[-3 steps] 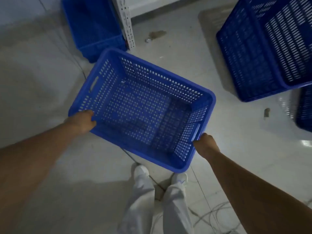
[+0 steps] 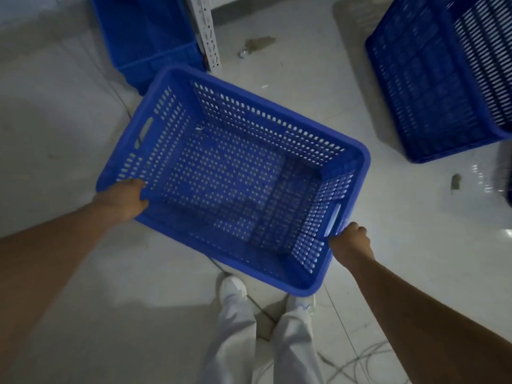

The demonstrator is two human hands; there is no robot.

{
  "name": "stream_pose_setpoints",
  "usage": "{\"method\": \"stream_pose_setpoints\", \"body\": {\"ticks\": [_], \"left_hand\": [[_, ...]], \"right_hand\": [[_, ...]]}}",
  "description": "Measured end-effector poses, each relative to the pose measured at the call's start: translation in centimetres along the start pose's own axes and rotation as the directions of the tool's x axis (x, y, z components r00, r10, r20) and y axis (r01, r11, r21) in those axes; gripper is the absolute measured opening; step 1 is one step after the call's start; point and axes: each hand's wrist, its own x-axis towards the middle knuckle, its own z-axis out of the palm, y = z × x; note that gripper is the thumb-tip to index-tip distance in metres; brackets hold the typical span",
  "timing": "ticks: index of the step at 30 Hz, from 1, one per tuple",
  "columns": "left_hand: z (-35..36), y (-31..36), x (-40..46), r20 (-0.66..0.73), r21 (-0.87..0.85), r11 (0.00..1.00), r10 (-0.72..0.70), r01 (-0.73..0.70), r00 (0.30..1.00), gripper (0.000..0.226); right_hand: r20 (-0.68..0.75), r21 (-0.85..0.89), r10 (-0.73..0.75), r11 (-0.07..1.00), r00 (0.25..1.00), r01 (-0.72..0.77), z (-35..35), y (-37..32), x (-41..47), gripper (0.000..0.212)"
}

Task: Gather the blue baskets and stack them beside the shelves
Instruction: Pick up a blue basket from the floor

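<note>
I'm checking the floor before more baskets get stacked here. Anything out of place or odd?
Yes: scraps of debris lie on the floor near the white shelf post, another bit sits at right, and loose wires trail by the person's feet.

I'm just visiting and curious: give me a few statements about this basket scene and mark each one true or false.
1. Both hands hold one basket. True: the left hand grips one end and the right hand the other.
2. The held basket is full of items. False: it is empty.
3. Another basket sits on the floor by a white shelf post. True.
4. The floor is spotless. False: scraps of debris lie on it.
5. The person wears dark trousers. False: the trousers are light-coloured.
</note>
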Motion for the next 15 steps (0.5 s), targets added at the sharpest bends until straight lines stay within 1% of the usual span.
{"method": "stream_pose_setpoints", "body": {"ticks": [2, 4, 7, 8, 9, 10, 11, 13, 14, 15], "left_hand": [[1.3, -0.2, 3.2, -0.038, 0.020, 1.000, -0.012, 0.012, 0.999, 0.056], [2.0, -0.4, 6.4, -0.111, 0.031, 0.999, -0.027, 0.031, 0.993, 0.063], [2.3, -0.7, 10.6, -0.198, 0.013, 0.996, -0.080, 0.085, 0.977, 0.074], [2.2, -0.8, 11.7, -0.215, -0.003, 0.995, -0.096, 0.098, 0.972, 0.076], [2.0, -0.4, 11.8, -0.228, -0.016, 0.995, -0.096, 0.094, 0.969, 0.077], [2.0, -0.2, 12.1, -0.264, -0.012, 0.998, -0.065, 0.065, 0.962, 0.076], [1.9, -0.1, 12.6, -0.331, 0.012, 0.999, -0.025, 0.031, 0.943, 0.075], [1.6, -0.1, 13.9, -0.535, 0.069, 0.998, 0.048, -0.013, 0.843, 0.073], [1.3, -0.5, 14.6, -0.599, 0.059, 0.998, 0.043, -0.010, 0.800, 0.074], [0.7, -0.8, 15.4, -0.608, 0.006, 1.000, 0.001, 0.003, 0.794, 0.078]], "right_hand": [[-0.044, 0.043, 0.048, 0.998, 0.998, -0.046, 2.2, 0.5, 2.8, 0.057], [-0.088, 0.142, 0.089, 0.987, 0.992, -0.076, 4.1, 0.5, 5.5, 0.056], [-0.150, 0.363, 0.170, 0.926, 0.974, -0.105, 6.3, 0.2, 8.7, 0.044], [-0.188, 0.408, 0.197, 0.907, 0.962, -0.106, 6.7, 0.1, 9.6, 0.039], [-0.236, 0.416, 0.218, 0.904, 0.947, -0.104, 6.4, 0.3, 9.8, 0.035], [-0.279, 0.419, 0.246, 0.901, 0.928, -0.113, 6.5, 0.4, 10.2, 0.032], [-0.317, 0.426, 0.277, 0.896, 0.907, -0.125, 6.6, 0.6, 10.8, 0.029], [-0.352, 0.454, 0.310, 0.881, 0.883, -0.129, 7.1, 0.5, 12.0, 0.027], [-0.351, 0.469, 0.323, 0.873, 0.879, -0.133, 7.3, 0.5, 12.2, 0.027], [-0.349, 0.489, 0.338, 0.861, 0.874, -0.138, 7.4, 0.3, 12.3, 0.027]]}}
